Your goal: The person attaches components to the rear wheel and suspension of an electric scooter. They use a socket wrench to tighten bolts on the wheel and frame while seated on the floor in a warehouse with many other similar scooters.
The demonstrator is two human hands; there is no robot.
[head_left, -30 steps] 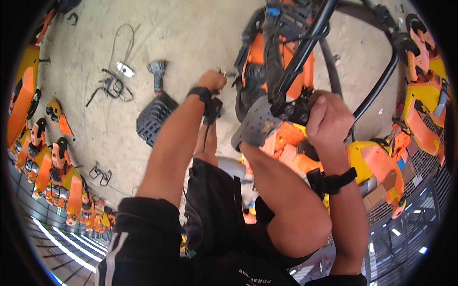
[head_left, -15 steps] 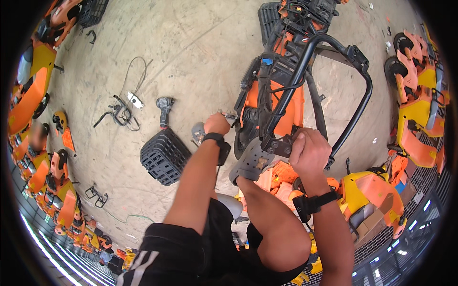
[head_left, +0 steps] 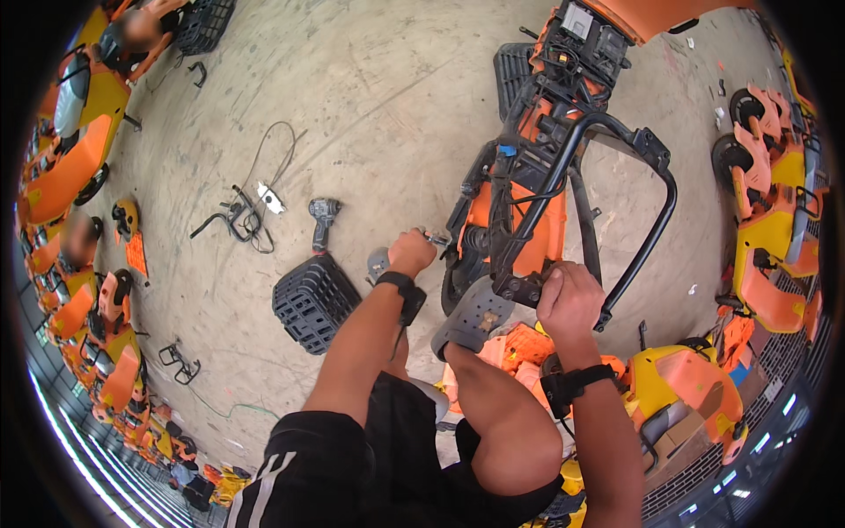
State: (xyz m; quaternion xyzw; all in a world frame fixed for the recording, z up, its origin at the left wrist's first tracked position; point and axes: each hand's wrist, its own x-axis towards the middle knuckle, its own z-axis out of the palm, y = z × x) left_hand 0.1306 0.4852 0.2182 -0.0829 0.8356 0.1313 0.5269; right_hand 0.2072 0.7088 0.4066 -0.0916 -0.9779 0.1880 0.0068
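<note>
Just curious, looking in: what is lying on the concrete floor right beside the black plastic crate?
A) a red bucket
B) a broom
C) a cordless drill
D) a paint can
C: a dark cordless drill lies on the floor just above the black crate, to the left of the left hand.

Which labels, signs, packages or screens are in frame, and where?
Pale rectangular panel: atop the upturned orange machine, grey-white, maybe a label plate; too small to tell.
White tag-like piece: on the concrete floor among the black cables, small and rectangular.
No screens, signs or packages seen.
</note>
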